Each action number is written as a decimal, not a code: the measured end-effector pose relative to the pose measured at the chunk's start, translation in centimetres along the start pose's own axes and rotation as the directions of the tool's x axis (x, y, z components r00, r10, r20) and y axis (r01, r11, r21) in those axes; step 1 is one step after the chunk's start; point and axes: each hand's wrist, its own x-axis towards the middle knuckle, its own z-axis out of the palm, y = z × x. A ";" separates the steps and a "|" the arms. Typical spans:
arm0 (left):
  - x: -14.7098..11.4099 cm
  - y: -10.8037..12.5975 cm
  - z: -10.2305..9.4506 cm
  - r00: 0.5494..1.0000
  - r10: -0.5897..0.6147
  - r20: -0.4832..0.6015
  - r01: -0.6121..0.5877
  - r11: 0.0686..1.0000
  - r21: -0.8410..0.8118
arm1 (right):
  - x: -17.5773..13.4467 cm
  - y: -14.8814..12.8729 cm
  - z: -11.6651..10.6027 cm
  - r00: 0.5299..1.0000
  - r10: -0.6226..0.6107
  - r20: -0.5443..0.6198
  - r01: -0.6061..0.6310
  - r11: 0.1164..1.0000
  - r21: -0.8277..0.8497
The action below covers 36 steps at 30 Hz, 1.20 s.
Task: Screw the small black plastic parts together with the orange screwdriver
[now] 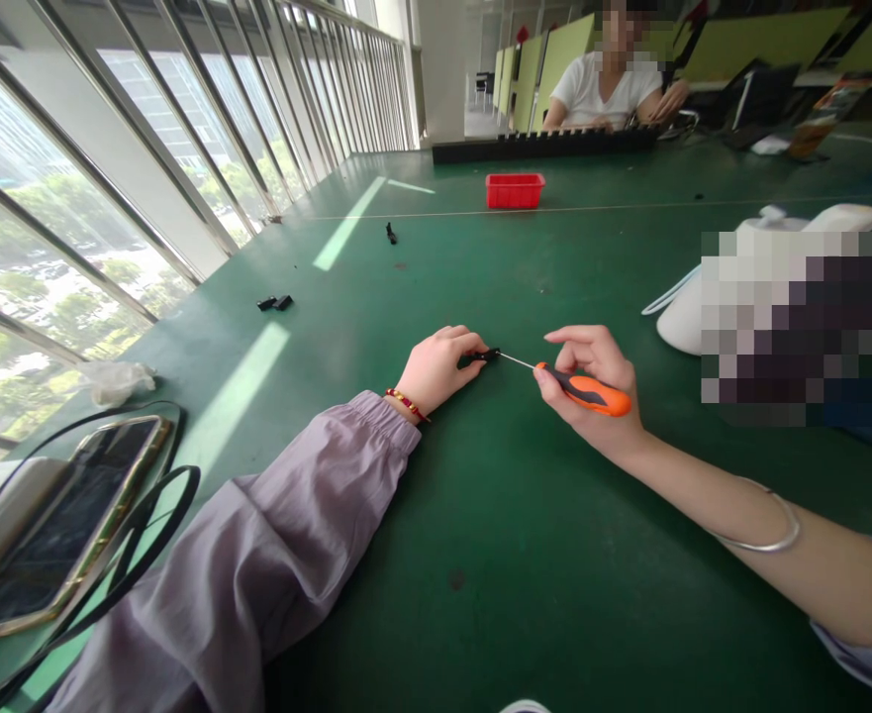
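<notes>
My left hand (444, 364) rests at the middle of the green table, its fingers closed around a small black part (489, 355). Most of that part is covered by the fingers, so its kind is unclear. My right hand (597, 386) grips a screwdriver (600, 394) with an orange and black handle. Its thin metal shaft points left, and the tip meets the black part or lies very close to it. The right index finger is raised off the handle.
Small black pieces (276, 302) lie to the left, another black piece (391, 234) farther back. Beyond stands a red bin (515, 191), then a long black strip (546, 146) before a seated person (606, 89). A phone (71, 525) and cables are at left, a white object (684, 312) at right.
</notes>
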 end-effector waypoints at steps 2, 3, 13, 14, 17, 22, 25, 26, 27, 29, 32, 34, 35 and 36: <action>0.0 0.0 0.0 1.000 -0.001 -0.001 0.001 1.000 -0.001 | 0.0 -0.1 -0.1 1.000 -0.019 0.024 0.020 0.999 -0.044; 0.0 0.0 0.0 1.000 -0.001 -0.003 0.001 1.000 -0.002 | -0.1 -0.2 -0.1 0.999 -0.029 0.033 0.031 0.998 -0.048; 0.0 0.1 0.0 1.000 -0.003 0.000 0.003 1.000 0.006 | -0.2 -0.1 0.0 0.999 -0.031 0.007 0.032 0.999 -0.035; 0.0 0.1 0.0 1.000 -0.005 0.000 0.005 1.000 0.010 | -0.2 -0.1 -0.1 0.999 -0.037 0.014 0.038 0.998 -0.047; 0.0 0.2 0.0 1.000 -0.008 -0.001 0.008 1.000 0.025 | -0.2 -0.1 -0.2 0.999 -0.047 0.008 0.047 0.998 -0.049; 0.0 0.3 0.0 1.000 -0.015 -0.004 0.015 0.999 0.045 | -0.2 -0.3 -0.2 0.991 -0.088 0.100 0.086 0.996 0.024; 0.0 0.4 -0.1 1.000 -0.009 -0.006 0.010 0.999 0.044 | -0.2 -0.3 -0.2 0.988 -0.091 0.126 0.087 0.995 0.041; 0.0 0.4 -0.1 1.000 -0.008 -0.006 0.008 0.999 0.043 | -0.2 -0.4 -0.2 0.988 -0.087 0.130 0.082 0.996 0.040; 0.0 0.3 -0.1 1.000 -0.006 -0.006 0.006 0.999 0.044 | -0.1 -0.4 -0.2 0.988 -0.082 0.133 0.078 0.996 0.039; 0.0 0.4 -0.1 1.000 -0.002 -0.008 0.003 0.999 0.047 | -0.1 -0.3 -0.2 0.986 -0.078 0.145 0.073 0.997 0.036; 0.0 0.4 -0.1 1.000 -0.001 -0.009 0.001 0.999 0.053 | -0.1 -0.3 -0.2 0.985 -0.081 0.149 0.077 0.996 0.033; 0.0 0.4 -0.1 1.000 -0.002 -0.008 0.002 0.999 0.054 | -0.1 -0.2 -0.3 0.986 -0.084 0.143 0.080 0.996 0.036; 0.0 0.4 -0.1 1.000 -0.002 -0.008 0.002 0.999 0.055 | -0.1 -0.2 -0.3 0.987 -0.086 0.138 0.082 0.996 0.038; 0.0 0.4 -0.1 1.000 -0.001 -0.007 0.001 0.999 0.055 | -0.2 -0.2 -0.3 0.987 -0.087 0.132 0.083 0.996 0.041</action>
